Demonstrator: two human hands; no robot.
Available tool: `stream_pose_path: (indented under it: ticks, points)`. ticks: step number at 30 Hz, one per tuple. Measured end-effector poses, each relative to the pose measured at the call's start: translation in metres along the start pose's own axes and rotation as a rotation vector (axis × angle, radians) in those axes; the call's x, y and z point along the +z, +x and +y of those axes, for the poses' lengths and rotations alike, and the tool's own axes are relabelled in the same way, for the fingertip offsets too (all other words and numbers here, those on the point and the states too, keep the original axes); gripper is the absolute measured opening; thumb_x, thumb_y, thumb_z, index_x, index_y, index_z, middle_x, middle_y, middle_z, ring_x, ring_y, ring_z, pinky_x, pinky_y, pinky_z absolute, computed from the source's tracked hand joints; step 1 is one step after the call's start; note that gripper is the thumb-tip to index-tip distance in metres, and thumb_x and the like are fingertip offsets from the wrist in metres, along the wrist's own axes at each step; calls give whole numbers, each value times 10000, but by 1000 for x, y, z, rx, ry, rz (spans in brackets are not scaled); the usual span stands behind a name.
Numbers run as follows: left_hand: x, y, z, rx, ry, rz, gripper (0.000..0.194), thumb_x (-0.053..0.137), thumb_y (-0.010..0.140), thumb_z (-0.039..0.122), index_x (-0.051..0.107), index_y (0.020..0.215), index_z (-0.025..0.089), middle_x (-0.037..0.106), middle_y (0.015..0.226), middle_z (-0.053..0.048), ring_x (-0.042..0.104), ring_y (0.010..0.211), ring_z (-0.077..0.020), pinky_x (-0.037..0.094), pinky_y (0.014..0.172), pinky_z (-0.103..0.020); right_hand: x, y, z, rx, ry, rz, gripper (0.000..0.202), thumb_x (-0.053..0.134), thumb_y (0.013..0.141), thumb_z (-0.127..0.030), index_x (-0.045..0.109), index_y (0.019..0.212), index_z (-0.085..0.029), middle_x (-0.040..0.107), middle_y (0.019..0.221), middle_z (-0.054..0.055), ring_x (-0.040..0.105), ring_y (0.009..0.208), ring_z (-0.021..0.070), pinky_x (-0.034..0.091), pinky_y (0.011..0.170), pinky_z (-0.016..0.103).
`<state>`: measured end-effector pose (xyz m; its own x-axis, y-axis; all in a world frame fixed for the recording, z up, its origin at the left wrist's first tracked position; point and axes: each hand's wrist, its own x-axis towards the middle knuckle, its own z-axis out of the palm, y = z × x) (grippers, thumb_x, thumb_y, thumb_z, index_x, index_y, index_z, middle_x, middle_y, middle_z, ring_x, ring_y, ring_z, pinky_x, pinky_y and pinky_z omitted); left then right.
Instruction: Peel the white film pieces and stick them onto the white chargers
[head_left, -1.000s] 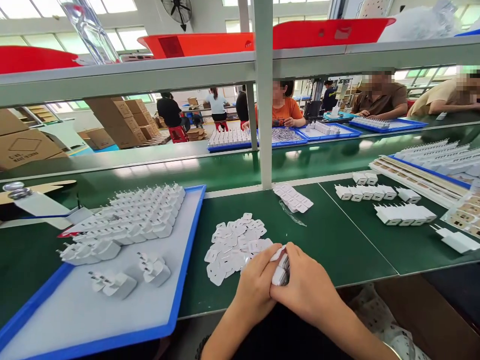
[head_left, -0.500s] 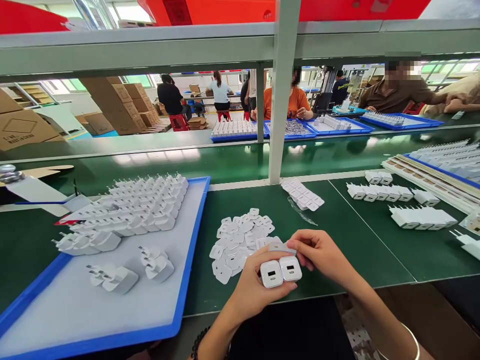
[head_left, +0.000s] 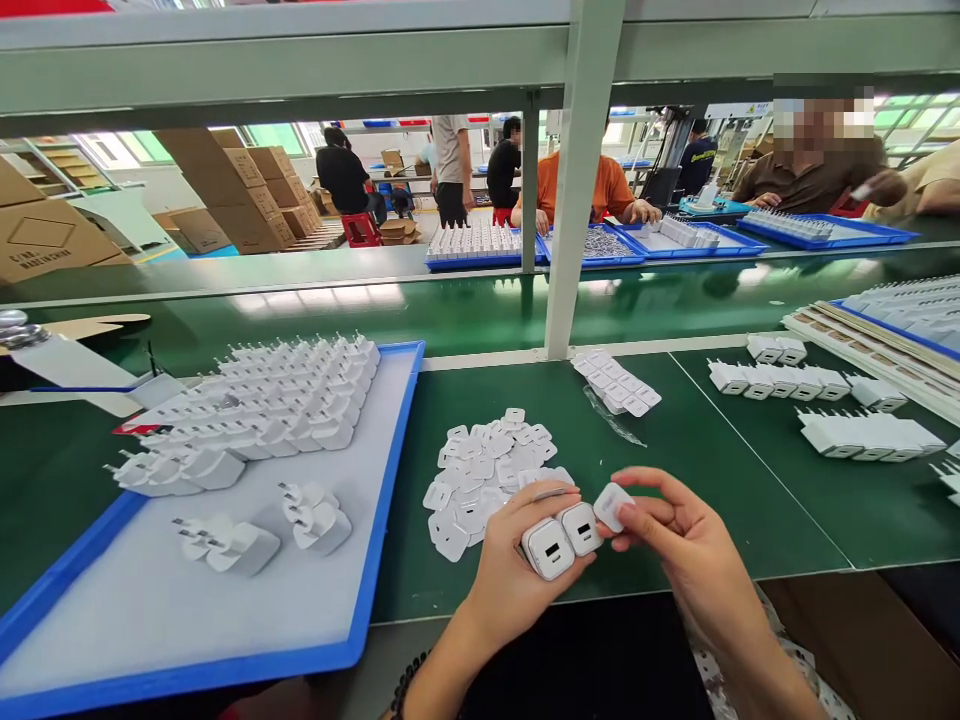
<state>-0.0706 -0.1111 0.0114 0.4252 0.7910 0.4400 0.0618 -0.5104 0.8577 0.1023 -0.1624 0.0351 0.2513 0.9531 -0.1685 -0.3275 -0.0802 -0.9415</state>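
Chargers (head_left: 559, 541): two white USB blocks, side by side, with ports facing near, up in the left hand (head_left: 514, 560).
Left grip: wrapped right round both.
Right hand (head_left: 690, 535): pinching a rounded-square white tab (head_left: 611, 507) close beside the chargers, impossible to tell if touching.
Tab pile (head_left: 487, 470): loose on green bench (head_left: 750, 515), far-left of both hands.
Tray (head_left: 315, 600): blue-rimmed, at left, loaded with pronged plug adapters (head_left: 300, 405).

White chargers (head_left: 541, 568) and cards (head_left: 489, 468), black ports (head_left: 553, 551), blue-rimmed tray (head_left: 385, 500), green tabletop (head_left: 720, 470)
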Motion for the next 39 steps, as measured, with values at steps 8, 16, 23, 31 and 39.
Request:
stream_pose_path:
  ticks: [8,16,23,31,39]
  points:
    - [1,-1,0,44,84,53,406,750,724,140,677,1114,224,669,1144,-91,667,1031,-232,568,881,-361,16,-16,27,54,85,8,286,798,718,-400,622,636,-190,484,487,-44,366,427,79,307,396,204]
    - [1,-2,0,85,124,76,400,744,737,146,675,1125,215,673,1137,-100,679,1003,-229,585,850,-346,27,-11,31,86,136,22,386,791,719,-427,536,560,-185,495,441,-34,383,433,87,322,437,216]
    - [2,-4,-3,109,131,70,417,723,747,124,659,1149,213,663,1156,-100,677,1011,-219,586,860,-339,26,-10,34,64,116,12,403,765,754,-414,496,555,-189,451,434,-53,329,441,77,266,456,217]
    - [1,-5,-4,130,168,52,419,719,761,133,647,1167,210,662,1166,-99,680,1021,-208,585,873,-313,26,-7,35,60,92,16,416,750,765,-402,462,547,-194,400,430,-68,272,444,75,220,456,228]
    - [2,-5,-4,144,203,43,398,727,762,142,651,1150,192,665,1155,-100,684,1007,-199,583,878,-296,27,-6,39,24,64,58,433,737,769,-392,432,532,-196,366,436,-74,258,447,76,219,455,230]
